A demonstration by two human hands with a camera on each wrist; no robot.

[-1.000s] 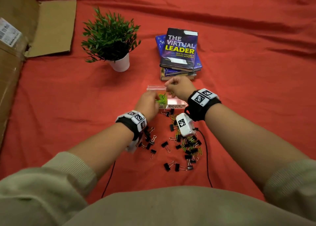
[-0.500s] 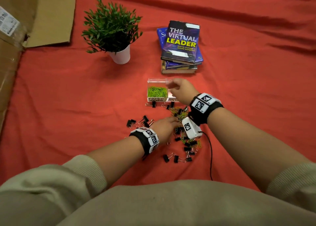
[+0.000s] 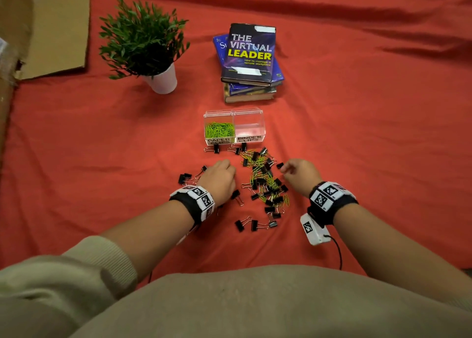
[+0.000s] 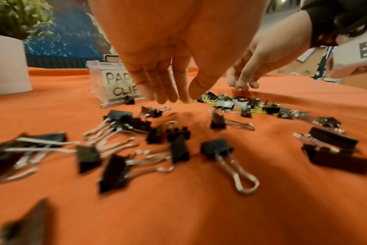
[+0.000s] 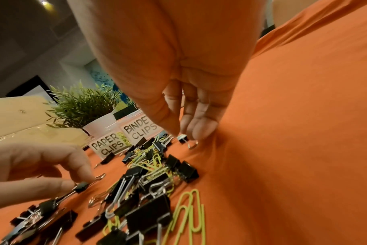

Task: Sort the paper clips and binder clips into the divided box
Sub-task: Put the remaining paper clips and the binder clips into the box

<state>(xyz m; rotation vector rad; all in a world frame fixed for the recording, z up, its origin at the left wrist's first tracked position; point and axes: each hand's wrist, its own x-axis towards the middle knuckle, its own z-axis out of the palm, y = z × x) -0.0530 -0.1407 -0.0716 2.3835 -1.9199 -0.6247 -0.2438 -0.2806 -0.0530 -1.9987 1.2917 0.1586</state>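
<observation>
Left hand (image 3: 220, 179) low over the cloth, palm down, fingers (image 4: 157, 82) straight and close together, pointing down, holding nothing | Right hand (image 3: 298, 174) lowered alongside, thumb and fingertips (image 5: 199, 129) drawn together at the cloth | Both forearms bare, beige sleeves pushed up, tagged wristbands on each wrist

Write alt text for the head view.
Both hands, left hand and right hand, reach into scattered black binder clips and green paper clips on red cloth, before a divided box holding only green paper clips.
</observation>
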